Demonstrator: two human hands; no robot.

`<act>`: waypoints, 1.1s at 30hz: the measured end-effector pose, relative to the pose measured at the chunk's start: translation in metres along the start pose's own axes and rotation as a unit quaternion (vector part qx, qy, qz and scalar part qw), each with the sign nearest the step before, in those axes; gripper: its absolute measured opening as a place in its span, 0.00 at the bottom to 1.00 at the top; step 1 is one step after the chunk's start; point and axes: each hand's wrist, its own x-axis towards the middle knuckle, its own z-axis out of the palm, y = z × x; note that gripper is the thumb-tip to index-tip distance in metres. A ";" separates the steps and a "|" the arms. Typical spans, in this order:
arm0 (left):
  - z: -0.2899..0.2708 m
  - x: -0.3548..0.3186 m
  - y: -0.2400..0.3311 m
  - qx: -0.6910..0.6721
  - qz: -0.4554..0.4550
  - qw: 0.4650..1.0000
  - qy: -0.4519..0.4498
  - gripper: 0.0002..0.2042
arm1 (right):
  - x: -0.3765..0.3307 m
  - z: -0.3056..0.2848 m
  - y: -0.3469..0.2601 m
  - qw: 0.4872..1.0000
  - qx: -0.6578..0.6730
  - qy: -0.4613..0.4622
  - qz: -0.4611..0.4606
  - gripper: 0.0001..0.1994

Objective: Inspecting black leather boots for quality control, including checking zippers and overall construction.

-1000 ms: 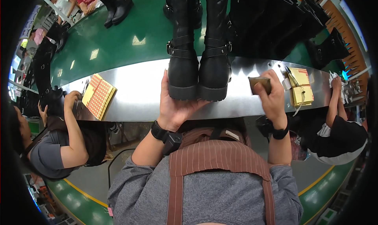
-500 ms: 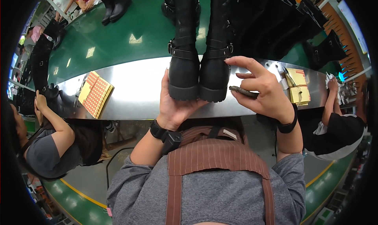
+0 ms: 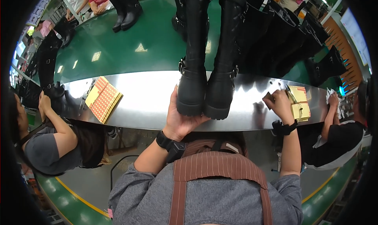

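A pair of tall black boots with buckled ankle straps stands in front of me, heels toward me: the left boot (image 3: 191, 89) and the right boot (image 3: 219, 92). My left hand (image 3: 178, 120) is wrapped round the left boot's heel, with fingers reaching under both soles. To the right of the boots, my right hand (image 3: 281, 107) is closed in a pinch over the metal table edge (image 3: 246, 107). A small dark flat piece (image 3: 268, 98) shows at its fingertips; its kind is unclear. Close beside that hand lies a yellow card stack (image 3: 300, 103) with a pen on it.
Another yellow card stack with red dots (image 3: 103, 101) lies at the left. More black boots (image 3: 291, 40) crowd the back right, and another pair (image 3: 126, 14) stands on the green surface (image 3: 157, 32). Co-workers sit close on my left (image 3: 59, 146) and right (image 3: 334, 138).
My right hand has moved away from the boots, rightward toward the card stack, keeping the dark piece. The left hand stays at the heels. The whole view has shifted slightly.
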 end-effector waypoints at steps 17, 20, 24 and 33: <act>-0.010 -0.010 -0.005 0.042 -0.008 0.999 -0.007 0.32 | -0.009 0.047 -0.156 0.296 0.882 -0.349 0.117 0.37; -0.015 -0.016 -0.005 0.058 -0.009 0.998 0.012 0.31 | -0.012 0.038 -0.172 0.244 0.914 -0.315 0.081 0.35; -0.019 -0.019 -0.004 0.073 0.010 0.997 0.020 0.30 | -0.020 0.024 -0.171 0.202 0.938 -0.267 0.087 0.32; -0.016 -0.011 0.005 0.187 0.137 0.971 0.059 0.28 | -0.033 0.031 -0.148 0.249 0.953 -0.117 0.124 0.28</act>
